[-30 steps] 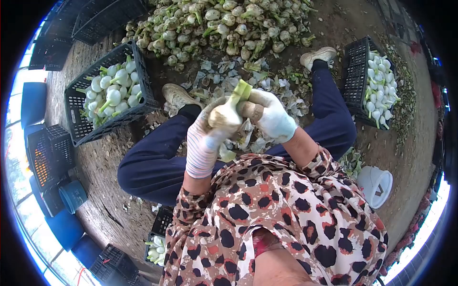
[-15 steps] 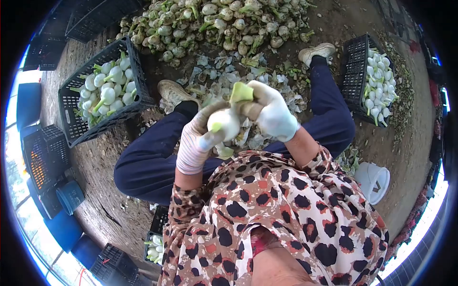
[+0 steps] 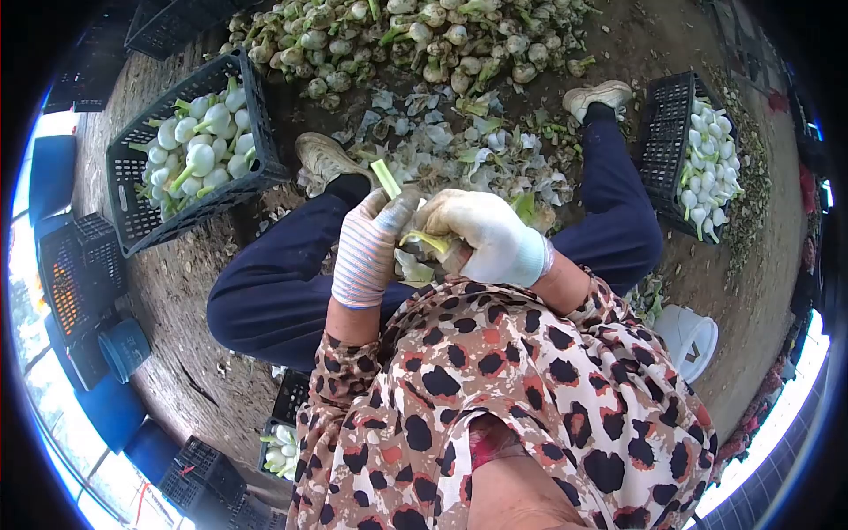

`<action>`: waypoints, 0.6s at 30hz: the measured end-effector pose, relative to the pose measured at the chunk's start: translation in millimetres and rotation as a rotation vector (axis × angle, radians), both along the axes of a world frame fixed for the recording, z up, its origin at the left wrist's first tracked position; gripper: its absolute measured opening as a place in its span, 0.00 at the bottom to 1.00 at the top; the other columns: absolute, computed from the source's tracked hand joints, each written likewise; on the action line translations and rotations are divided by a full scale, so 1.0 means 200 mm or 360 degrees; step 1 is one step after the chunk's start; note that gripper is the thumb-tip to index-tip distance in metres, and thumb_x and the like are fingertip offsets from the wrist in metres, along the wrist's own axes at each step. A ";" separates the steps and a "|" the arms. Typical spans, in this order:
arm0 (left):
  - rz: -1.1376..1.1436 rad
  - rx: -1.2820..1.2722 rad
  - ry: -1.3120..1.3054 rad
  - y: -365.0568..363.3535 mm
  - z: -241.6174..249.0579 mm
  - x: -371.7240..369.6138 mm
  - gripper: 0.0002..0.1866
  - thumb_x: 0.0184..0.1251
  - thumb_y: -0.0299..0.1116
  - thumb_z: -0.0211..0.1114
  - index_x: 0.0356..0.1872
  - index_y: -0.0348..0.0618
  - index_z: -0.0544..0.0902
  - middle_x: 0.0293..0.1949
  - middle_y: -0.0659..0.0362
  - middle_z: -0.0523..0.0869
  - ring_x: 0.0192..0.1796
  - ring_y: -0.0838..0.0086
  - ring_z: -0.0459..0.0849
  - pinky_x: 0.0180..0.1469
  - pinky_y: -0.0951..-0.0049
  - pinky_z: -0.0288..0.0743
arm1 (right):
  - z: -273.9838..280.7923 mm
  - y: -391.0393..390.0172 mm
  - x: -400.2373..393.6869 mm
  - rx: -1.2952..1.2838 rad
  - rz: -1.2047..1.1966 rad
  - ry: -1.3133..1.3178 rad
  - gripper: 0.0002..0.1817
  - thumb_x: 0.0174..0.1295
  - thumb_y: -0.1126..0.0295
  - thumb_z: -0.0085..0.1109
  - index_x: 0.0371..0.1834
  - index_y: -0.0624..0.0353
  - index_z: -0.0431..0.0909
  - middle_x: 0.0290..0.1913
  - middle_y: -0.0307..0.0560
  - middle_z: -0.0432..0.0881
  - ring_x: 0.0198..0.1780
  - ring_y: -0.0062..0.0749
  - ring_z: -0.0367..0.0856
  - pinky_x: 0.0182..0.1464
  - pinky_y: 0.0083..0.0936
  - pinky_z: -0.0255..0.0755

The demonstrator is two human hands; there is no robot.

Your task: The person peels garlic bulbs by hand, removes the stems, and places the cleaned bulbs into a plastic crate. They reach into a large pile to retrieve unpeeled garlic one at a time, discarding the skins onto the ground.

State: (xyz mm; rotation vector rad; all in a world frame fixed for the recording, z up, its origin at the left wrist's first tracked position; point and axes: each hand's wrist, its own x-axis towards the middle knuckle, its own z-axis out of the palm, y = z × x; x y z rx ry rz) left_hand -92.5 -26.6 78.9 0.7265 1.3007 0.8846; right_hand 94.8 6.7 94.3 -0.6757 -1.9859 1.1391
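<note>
In the head view, my left hand [image 3: 369, 246], in a striped work glove, is closed round a white onion. The bulb is mostly hidden by the fingers, and its cut green stem [image 3: 386, 178] sticks up past the thumb. Against it, my gloved right hand [image 3: 490, 234] is closed with its fingertips pinching a strip of yellowish-green onion skin [image 3: 427, 241]. Both hands meet above my lap, between my spread legs. Under them lies a litter of peeled skins [image 3: 442, 146] on the ground.
A heap of unpeeled onions [image 3: 415, 40] lies ahead. Black crates of peeled onions stand at left [image 3: 124, 208] and right [image 3: 658, 132]. A white bucket [image 3: 687, 340] is by my right side. Another small crate [image 3: 291, 397] sits at lower left, with blue tubs [image 3: 128, 353] farther left.
The onion has turned in my left hand, its bulb now mostly covered and its stem pointing up. My right hand has come down a little, with a strip of skin in its fingers.
</note>
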 end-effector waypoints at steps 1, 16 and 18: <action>0.0004 -0.0007 -0.0001 -0.01 -0.01 0.00 0.24 0.71 0.42 0.62 0.56 0.29 0.80 0.43 0.53 0.86 0.41 0.72 0.85 0.45 0.74 0.82 | -0.02 -0.01 0.02 -0.0066 0.0062 -0.0014 0.11 0.50 0.84 0.64 0.35 0.62 0.76 0.39 0.53 0.85 0.39 0.42 0.86 0.41 0.29 0.80; 0.0445 0.0319 -0.0396 0.00 0.02 0.08 0.30 0.78 0.49 0.56 0.64 0.30 0.72 0.54 0.50 0.81 0.54 0.70 0.81 0.60 0.70 0.75 | -0.03 0.00 0.10 -0.1070 -0.0143 0.0083 0.36 0.59 0.63 0.70 0.69 0.66 0.68 0.55 0.55 0.82 0.54 0.34 0.83 0.56 0.29 0.77; 0.0291 0.0409 -0.0242 -0.02 0.00 0.09 0.31 0.79 0.52 0.54 0.66 0.32 0.72 0.60 0.49 0.79 0.60 0.70 0.78 0.63 0.70 0.71 | -0.04 0.01 0.02 -0.0750 -0.0208 -0.0077 0.38 0.58 0.55 0.72 0.67 0.67 0.70 0.51 0.55 0.83 0.53 0.36 0.84 0.56 0.30 0.76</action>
